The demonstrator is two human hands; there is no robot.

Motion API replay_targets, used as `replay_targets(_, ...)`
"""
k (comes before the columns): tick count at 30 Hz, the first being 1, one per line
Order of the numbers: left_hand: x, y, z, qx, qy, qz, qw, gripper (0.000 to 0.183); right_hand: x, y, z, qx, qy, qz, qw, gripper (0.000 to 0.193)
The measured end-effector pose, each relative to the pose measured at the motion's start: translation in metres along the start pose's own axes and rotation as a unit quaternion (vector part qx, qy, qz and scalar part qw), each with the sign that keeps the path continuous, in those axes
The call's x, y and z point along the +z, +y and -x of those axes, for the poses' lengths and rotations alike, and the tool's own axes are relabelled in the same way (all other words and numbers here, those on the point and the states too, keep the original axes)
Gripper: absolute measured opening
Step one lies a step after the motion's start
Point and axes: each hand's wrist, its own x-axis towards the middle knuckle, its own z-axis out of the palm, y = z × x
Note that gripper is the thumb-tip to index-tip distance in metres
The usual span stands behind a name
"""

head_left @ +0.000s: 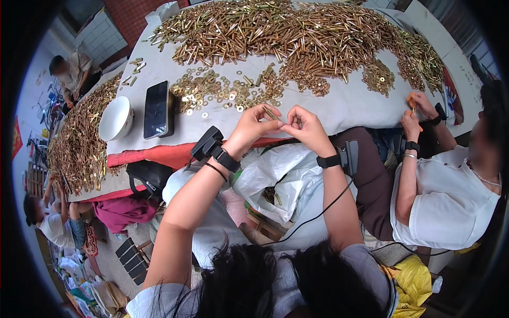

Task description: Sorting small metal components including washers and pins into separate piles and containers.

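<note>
left hand (253, 125) pinching brass bolt (270, 113), right hand (303, 125) fingertips touching it

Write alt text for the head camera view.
Two hands meet over a table edge: the left hand pinches a small brass bolt, the right hand touching its tip. Heaps of bolts and washers cover the table.

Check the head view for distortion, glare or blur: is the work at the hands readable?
Head view: strong fisheye, the table edge bows and black vignette fills the corners; even daylight, glints on the brass heap, glare on the dark phone; left hand and right hand are sharp, pinching a small brass bolt; faces are blurred.
</note>
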Motion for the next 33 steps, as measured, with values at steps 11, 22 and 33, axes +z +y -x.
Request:
replay_targets(11, -0.001, -0.009, 0.007, -0.031, -0.077, -0.079, 0.993, 0.019, -0.027, 0.05, -0.047, -0.013, 0.285, 0.207, 0.936, 0.009)
replay_targets(22, 0.009, -0.044, 0.016, -0.039, -0.168, -0.125, 0.977, 0.018, -0.016, 0.06, -0.066, -0.039, 0.323, 0.419, 0.847, 0.013)
replay_targets(33, 0.001, -0.039, 0.012, -0.043, -0.141, -0.114, 0.982, 0.024, 0.014, 0.041, -0.056, -0.122, 0.136, 0.324, 0.928, 0.012)
